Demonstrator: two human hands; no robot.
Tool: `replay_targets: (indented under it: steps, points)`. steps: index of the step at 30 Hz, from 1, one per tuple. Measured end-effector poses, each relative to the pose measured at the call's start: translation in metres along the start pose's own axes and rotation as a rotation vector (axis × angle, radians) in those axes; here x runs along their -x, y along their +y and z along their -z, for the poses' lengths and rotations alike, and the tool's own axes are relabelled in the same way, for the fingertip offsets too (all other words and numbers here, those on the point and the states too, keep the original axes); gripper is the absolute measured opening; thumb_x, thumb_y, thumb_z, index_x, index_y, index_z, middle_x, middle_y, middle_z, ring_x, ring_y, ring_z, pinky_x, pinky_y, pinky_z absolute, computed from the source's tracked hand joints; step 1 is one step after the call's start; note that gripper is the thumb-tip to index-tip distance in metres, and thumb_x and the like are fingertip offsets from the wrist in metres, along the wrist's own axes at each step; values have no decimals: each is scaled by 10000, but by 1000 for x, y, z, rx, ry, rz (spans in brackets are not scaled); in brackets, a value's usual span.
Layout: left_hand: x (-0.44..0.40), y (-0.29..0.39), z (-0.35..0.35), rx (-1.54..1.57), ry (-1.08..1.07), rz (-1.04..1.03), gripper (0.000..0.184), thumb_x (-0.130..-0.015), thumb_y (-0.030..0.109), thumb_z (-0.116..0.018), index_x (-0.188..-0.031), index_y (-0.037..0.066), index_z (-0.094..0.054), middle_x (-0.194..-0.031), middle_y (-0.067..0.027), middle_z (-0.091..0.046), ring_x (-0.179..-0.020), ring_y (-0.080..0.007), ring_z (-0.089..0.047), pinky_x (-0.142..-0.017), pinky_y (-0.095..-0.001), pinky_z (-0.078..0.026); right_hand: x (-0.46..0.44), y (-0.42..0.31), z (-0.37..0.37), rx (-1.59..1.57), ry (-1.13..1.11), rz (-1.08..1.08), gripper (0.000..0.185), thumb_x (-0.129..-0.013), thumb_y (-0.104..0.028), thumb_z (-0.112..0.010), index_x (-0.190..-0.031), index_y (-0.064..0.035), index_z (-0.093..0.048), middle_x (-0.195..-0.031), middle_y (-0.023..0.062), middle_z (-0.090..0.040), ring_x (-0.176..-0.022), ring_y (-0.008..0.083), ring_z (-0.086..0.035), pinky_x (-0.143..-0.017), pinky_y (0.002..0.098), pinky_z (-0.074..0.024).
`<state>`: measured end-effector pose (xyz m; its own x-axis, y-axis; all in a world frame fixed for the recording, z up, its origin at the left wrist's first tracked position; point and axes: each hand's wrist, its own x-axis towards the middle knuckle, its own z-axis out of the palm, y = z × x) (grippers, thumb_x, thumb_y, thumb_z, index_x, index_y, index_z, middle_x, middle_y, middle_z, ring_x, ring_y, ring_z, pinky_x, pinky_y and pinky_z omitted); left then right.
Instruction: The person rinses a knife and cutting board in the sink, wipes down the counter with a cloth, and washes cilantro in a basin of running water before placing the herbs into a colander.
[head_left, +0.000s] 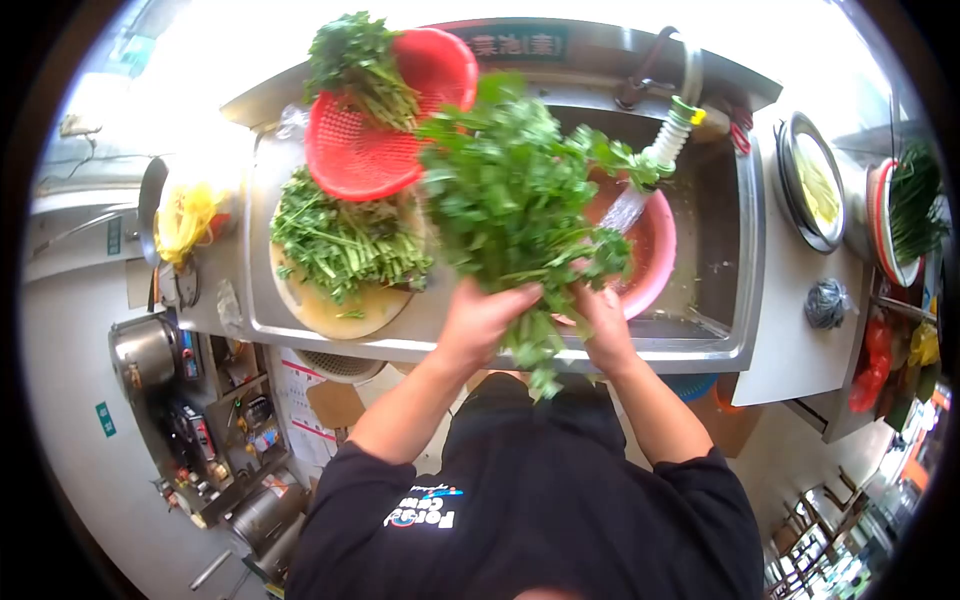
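A large bunch of leafy greens (500, 190), like celery or coriander, is held over the front of the sink, its leaves spread away from me and its stems towards me. My left hand (487, 318) is closed round the stems on the left side. On the right side my right hand (602, 318) is closed on the same bunch, its fingers partly hidden by leaves. Just beyond my right hand, a pink basin (658, 260) sits in the sink (712, 250), partly covered by the greens. Water runs into it from a ribbed white hose (668, 140).
Left of the sink, more cut greens (345, 235) lie on a round cutting board (350, 315). A red colander (360, 165) behind them holds another bunch (365, 70). On the right counter stand a round pan (815, 185) and a tied plastic bag (828, 305).
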<state>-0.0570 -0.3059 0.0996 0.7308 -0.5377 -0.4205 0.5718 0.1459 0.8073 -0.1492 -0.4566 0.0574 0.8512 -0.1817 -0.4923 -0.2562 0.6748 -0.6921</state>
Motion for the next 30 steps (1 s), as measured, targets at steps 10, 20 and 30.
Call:
replay_targets:
  steps: [10, 20, 30]
  points:
    - [-144, -199, 0, -567, 216, 420, 896, -805, 268, -768, -1470, -72, -272, -1467, -292, -372, -1371, -337, -386, -1116, -397, -332, -96, 49, 215, 1186, 482, 213, 373, -928, -159, -541, -1229, 59, -574, -1195, 247, -614, -1155, 334, -585, -1010, 380, -438]
    - [-153, -201, -6, -1515, -336, 63, 468, -830, 235, -651, -1247, 27, -606, -1436, -232, -443, -1360, -396, -386, -1121, -425, -343, -246, -143, 167, 638, 489, 678, 429, -911, -183, -604, -1255, 67, -546, -1087, 167, -650, -1003, 243, -620, -899, 350, -482]
    - [-160, -242, 36, -960, 444, 113, 475, -848, 159, -668, -1248, -67, -548, -1152, -211, -647, -1056, -272, -632, -913, -351, -500, -225, -162, 135, 633, 38, 800, 512, -901, -72, -585, -1396, -14, -470, -1218, 52, -603, -1060, 116, -558, -913, 278, -455]
